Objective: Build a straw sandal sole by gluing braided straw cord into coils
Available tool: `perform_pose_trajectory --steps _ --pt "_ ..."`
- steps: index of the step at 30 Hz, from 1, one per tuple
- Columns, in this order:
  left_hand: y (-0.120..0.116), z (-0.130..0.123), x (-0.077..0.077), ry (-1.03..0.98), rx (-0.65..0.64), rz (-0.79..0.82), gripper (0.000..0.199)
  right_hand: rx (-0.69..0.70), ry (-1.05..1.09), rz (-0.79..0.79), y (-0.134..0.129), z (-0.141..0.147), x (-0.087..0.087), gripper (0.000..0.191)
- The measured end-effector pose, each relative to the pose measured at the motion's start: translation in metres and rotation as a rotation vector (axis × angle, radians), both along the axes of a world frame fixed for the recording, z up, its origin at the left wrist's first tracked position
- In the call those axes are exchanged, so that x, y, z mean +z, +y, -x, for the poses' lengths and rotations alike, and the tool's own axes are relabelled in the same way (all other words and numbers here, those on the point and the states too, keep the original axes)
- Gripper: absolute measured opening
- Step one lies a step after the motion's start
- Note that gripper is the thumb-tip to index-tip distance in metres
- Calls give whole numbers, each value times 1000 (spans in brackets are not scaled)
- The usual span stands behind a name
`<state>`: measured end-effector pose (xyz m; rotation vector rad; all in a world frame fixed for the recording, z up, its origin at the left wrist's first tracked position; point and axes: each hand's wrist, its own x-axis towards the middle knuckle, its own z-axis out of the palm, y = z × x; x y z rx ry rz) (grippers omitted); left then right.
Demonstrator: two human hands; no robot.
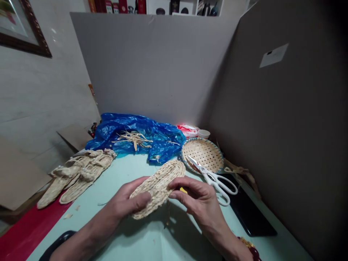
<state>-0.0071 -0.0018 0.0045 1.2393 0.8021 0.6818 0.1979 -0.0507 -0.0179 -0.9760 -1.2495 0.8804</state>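
A braided straw sole [160, 183], oval and pale, is held up over the table, tilted toward its upper right. My left hand [129, 203] grips its lower left end, thumb across the top face and fingers hidden beneath. At the right edge, my right hand [197, 197] pinches with thumb and fingertips against the sole's rim. A thin strand hangs below the sole near the right fingertips. Something small and yellow shows behind the right fingers; I cannot make out what it is.
White-handled scissors [213, 177] lean on a woven bamboo basket [202, 156]. A dark flat slab [252, 214] lies at right. Woven straw sandals [81, 170] rest at left. Behind, a blue plastic bag [163, 141] carries loose straw strips [134, 139]. Grey panels [163, 72] stand behind and right.
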Motion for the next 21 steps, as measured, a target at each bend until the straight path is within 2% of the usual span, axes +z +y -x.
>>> perform_pose_trajectory --steps 2,6,12,17,21 --pt "-4 -1 -2 51 -39 16 52 10 -40 1 -1 0 0 7" --pt "-6 4 0 117 -31 70 54 31 -46 23 -3 1 4 6" --pt "0 13 2 45 -71 150 42 5 -1 35 -1 -5 7 8" --pt "12 19 -8 179 -58 54 44 -46 24 18 5 -14 3 8" --pt "17 19 -11 225 2 -65 54 -63 25 14 8 -15 2 8"
